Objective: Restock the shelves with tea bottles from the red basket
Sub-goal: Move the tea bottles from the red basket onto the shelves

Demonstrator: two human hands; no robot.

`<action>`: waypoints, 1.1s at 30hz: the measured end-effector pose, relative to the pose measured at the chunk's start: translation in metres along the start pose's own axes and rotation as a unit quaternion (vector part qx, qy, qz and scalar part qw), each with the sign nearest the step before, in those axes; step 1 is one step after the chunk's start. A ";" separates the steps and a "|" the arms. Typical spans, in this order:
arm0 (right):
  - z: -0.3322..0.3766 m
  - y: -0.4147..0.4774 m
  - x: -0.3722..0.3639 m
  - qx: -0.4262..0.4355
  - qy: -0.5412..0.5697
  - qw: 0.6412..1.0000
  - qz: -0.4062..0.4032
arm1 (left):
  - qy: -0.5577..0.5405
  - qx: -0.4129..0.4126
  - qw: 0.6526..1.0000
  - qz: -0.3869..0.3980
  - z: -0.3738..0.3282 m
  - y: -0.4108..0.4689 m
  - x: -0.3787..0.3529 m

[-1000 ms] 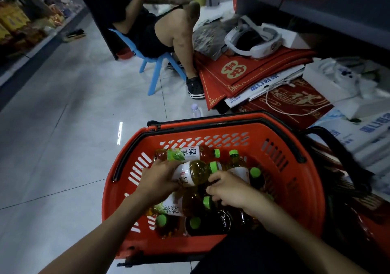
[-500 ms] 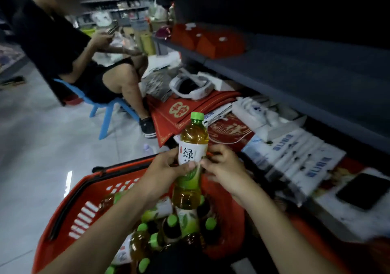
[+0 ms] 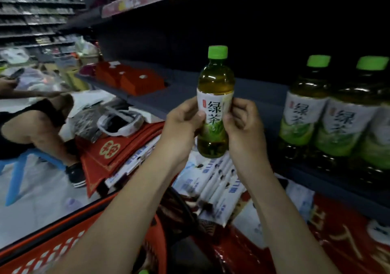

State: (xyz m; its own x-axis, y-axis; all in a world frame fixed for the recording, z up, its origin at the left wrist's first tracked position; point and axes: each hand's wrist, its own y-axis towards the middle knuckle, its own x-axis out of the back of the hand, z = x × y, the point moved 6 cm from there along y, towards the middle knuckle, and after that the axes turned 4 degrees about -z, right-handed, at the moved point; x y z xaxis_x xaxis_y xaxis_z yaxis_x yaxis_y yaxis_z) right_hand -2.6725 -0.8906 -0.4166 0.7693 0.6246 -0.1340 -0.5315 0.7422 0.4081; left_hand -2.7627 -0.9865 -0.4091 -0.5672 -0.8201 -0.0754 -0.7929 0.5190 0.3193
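A clear plastic bottle of amber green tea point(image 3: 215, 92), with a lime-green screw cap and a white-and-green label, is held upright in mid-air in front of a dark grey metal shelf point(image 3: 263, 98), not yet set on it. It is gripped from both sides. The left hand point(image 3: 183, 122) is curled round the label's left edge with its thumb pressed on the front, and the right hand point(image 3: 242, 124) is curled round the right edge in the same way. The label is turned towards the camera.

On the shelf to the right, well apart from the held bottle, a row of matching green-capped tea bottles point(image 3: 304, 107) is already stood upright with labels forward. At least three are seen, the last cut off by the frame edge. A bare stretch of shelf is left between that row and a stack of orange-red boxes point(image 3: 135, 81) farther left, so room for more is judged to be there.

The red plastic shopping basket point(image 3: 63, 250) is seen low at the left, below the forearms. Its contents are hidden (a sliver of green at the bottom edge may be another cap, but that cannot be told). The task is judged partly done — some bottles placed, one in hand, an unknown number left.

At far left a seated person point(image 3: 31, 126) is seen on a blue plastic stool point(image 3: 14, 174). White packets point(image 3: 217, 181) and red mats point(image 3: 105, 153) lie on the lower level beneath the hands.
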 end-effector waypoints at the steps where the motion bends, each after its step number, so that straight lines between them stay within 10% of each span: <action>1: 0.000 0.005 0.008 0.008 -0.010 1.000 -0.013 | -0.004 -0.007 1.000 0.007 0.004 0.005 -0.015; 19: -0.023 0.011 0.056 0.011 -0.225 0.972 -0.064 | -0.055 0.009 0.997 0.044 0.062 0.026 -0.107; 33: -0.013 -0.010 0.102 -0.059 -0.491 0.868 -0.039 | 0.074 -0.065 0.992 0.073 0.064 0.008 -0.110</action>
State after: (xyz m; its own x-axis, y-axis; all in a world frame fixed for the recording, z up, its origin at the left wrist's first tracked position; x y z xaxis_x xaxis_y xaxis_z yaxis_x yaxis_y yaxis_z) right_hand -2.5935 -0.8314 -0.4455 0.7056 0.1054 0.7007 -0.4516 0.8289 0.3301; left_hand -2.7209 -0.8769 -0.4585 -0.6274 -0.7697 0.1181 -0.6633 0.6077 0.4368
